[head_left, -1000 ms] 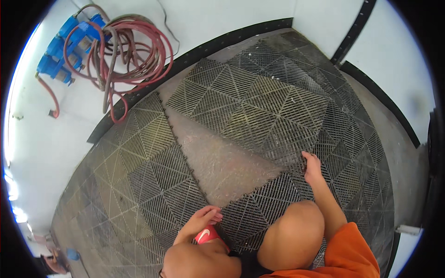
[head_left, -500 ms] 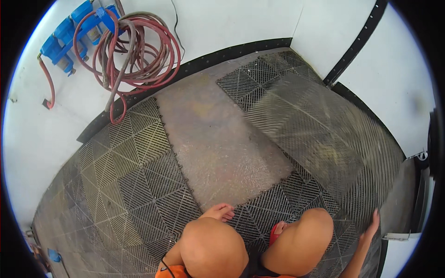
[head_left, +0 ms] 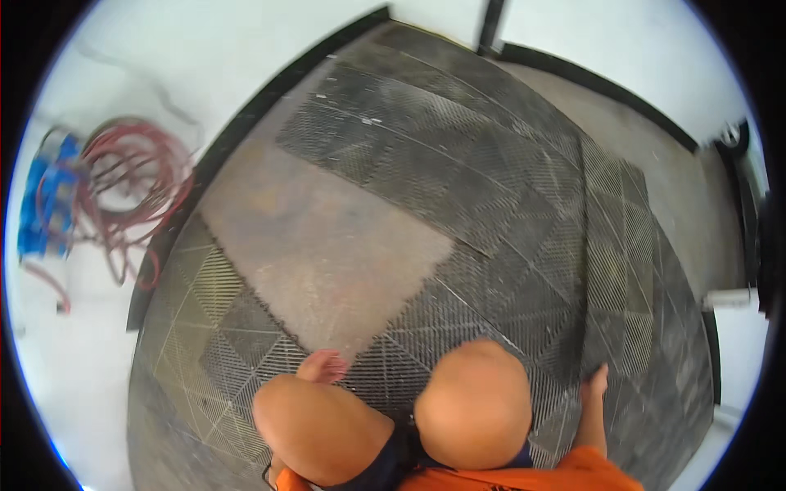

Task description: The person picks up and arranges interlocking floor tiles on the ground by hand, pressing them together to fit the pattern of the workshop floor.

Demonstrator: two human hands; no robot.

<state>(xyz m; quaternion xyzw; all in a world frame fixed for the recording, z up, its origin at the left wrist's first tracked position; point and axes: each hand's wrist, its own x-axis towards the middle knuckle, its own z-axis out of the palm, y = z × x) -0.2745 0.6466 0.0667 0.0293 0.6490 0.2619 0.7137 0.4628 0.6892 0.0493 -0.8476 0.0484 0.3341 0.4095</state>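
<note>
I squat on a floor of dark slatted tiles (head_left: 237, 376), my bare knees near the bottom. A pale bare patch of floor (head_left: 327, 254) lies among them, with ragged interlock edges. My left hand (head_left: 323, 366) is at the patch's near corner, its fingers smeared by motion. At the right, my right hand (head_left: 596, 380) grips the near end of a detached tile panel (head_left: 614, 254), which lies over or just above other tiles; I cannot tell whether it rests on them.
Coiled red hoses (head_left: 135, 180) and blue filter housings (head_left: 45, 196) hang on the white wall at left. Dark edging strips (head_left: 598, 82) run along the wall bases. A bare floor strip (head_left: 688, 213) and a white fitting (head_left: 729, 299) are at the right.
My right hand has moved the tile panel from the middle out to the right, uncovering more bare floor. The view has turned, shifting the hoses left and down.
</note>
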